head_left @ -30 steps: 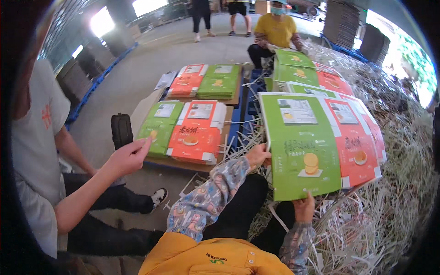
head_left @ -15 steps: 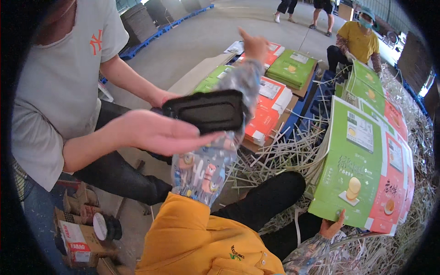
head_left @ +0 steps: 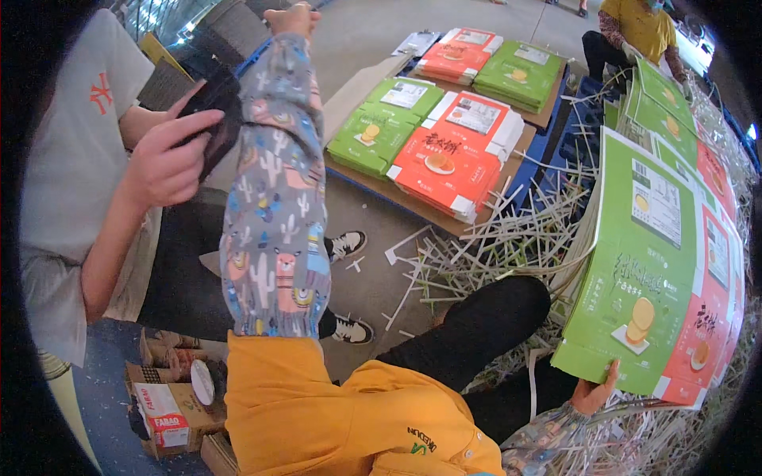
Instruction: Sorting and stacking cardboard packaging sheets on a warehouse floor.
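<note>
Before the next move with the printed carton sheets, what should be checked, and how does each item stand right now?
1. Right hand grips the upright green and red carton sheets at the lower edge: ok.
2. Left hand free: ok, raised, nothing visibly held.
3. Sheets steady: cannot tell, one hand only at the bottom.
4. Flat stacks on the cardboard base tidy: ok.
5. Ground around the legs free of paper strips: not ok.
6. Neighbouring person's hand out of the way: ok, holding a dark device beside the raised sleeve.
</note>
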`<state>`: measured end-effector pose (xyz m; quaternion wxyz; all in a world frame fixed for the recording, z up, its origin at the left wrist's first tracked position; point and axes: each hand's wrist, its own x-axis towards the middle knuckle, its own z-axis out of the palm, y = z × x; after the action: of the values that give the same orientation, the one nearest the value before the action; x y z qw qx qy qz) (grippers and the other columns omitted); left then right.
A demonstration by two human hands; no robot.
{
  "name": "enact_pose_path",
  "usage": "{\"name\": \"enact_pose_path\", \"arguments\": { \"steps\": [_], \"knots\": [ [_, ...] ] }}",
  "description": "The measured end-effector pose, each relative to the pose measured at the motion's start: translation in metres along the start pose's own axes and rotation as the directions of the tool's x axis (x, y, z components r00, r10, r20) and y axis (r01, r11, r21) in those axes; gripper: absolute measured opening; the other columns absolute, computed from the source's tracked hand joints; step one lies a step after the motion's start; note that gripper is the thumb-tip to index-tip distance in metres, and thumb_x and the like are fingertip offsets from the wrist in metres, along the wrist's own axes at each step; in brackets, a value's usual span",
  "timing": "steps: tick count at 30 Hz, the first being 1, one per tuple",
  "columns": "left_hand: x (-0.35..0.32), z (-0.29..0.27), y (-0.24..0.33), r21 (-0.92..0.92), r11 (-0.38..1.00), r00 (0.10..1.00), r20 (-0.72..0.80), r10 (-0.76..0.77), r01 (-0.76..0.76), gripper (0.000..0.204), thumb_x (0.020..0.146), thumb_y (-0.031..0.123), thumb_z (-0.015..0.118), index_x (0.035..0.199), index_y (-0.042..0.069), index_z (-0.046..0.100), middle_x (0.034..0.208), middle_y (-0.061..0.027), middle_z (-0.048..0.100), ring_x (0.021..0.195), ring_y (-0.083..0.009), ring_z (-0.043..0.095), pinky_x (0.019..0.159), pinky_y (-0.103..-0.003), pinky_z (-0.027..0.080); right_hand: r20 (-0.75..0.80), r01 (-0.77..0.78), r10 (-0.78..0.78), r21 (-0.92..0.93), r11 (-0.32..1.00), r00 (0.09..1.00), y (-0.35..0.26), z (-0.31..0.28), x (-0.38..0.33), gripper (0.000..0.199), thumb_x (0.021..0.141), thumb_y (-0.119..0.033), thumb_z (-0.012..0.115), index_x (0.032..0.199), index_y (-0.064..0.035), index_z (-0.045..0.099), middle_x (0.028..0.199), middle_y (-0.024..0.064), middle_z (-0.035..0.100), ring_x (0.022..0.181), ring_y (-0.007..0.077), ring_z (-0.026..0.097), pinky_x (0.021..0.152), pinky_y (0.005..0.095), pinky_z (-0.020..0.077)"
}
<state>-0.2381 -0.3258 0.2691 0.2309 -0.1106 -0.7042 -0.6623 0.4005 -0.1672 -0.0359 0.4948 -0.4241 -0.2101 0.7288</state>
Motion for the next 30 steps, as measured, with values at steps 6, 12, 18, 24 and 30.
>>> {"name": "enact_pose_path", "arguments": {
  "steps": [6,12,18,24,30],
  "knots": [
    [-0.01,-0.013,-0.044,-0.055,0.995,0.906,0.421,-0.05,0.081,0.008,0.073,0.011,0.052,0.073,0.003,0.055,0.059,-0.0073,0.056,0.042,-0.0079,0.046,0.036,-0.021,0.036,0.004,-0.003,0.003,0.031,1.0,1.0,0.001,0.015,-0.007,0.032,0.081,-0.024,0.053,0.104,-0.0015,0.048,0.1,0.0079,0.054,0.089,0.0188,0.055,0.076,0.0325,0.046],
    [-0.17,0.039,-0.087,-0.126,0.99,0.606,0.784,0.138,-0.062,0.029,0.076,0.025,0.056,0.092,0.001,0.058,0.09,-0.0081,0.057,0.084,-0.0198,0.054,0.078,-0.033,0.041,0.068,0.098,-0.112,0.189,0.977,0.991,0.007,0.02,-0.015,0.04,0.08,-0.027,0.054,0.109,-0.0004,0.045,0.103,0.0091,0.053,0.092,0.0206,0.053,0.078,0.0336,0.0451],
    [-0.352,0.078,-0.098,-0.12,0.791,0.166,0.986,0.023,0.6,0.072,0.069,0.021,0.07,0.122,-0.001,0.026,0.111,-0.0142,0.048,0.099,-0.0205,0.048,0.083,-0.033,0.04,0.088,0.061,-0.084,0.232,0.971,0.993,0.009,0.026,-0.015,0.042,0.08,-0.028,0.055,0.11,0.0001,0.044,0.104,0.012,0.052,0.092,0.0227,0.053,0.076,0.0355,0.0463],
    [-0.475,0.094,-0.091,0.137,0.746,0.005,0.983,-0.185,0.652,0.105,0.067,0.045,0.066,0.13,-0.006,0.0,0.134,-0.0233,0.019,0.124,-0.0285,0.023,0.1,-0.036,0.023,0.075,0.089,-0.105,0.19,0.978,0.992,0.007,0.026,-0.016,0.038,0.081,-0.028,0.054,0.107,-0.0011,0.046,0.1,0.0094,0.054,0.088,0.0211,0.055,0.073,0.034,0.0473],
    [-0.501,0.085,-0.08,0.218,0.346,-0.207,0.976,-0.069,0.912,0.036,0.085,0.02,0.049,0.112,-0.003,0.045,0.107,-0.0087,0.054,0.097,-0.0131,0.052,0.083,-0.028,0.042,0.069,0.132,-0.147,0.188,0.973,0.987,0.006,0.018,-0.009,0.037,0.08,-0.027,0.055,0.106,-0.002,0.047,0.098,0.0086,0.054,0.086,0.0206,0.055,0.072,0.0351,0.0477]
  ]
}}
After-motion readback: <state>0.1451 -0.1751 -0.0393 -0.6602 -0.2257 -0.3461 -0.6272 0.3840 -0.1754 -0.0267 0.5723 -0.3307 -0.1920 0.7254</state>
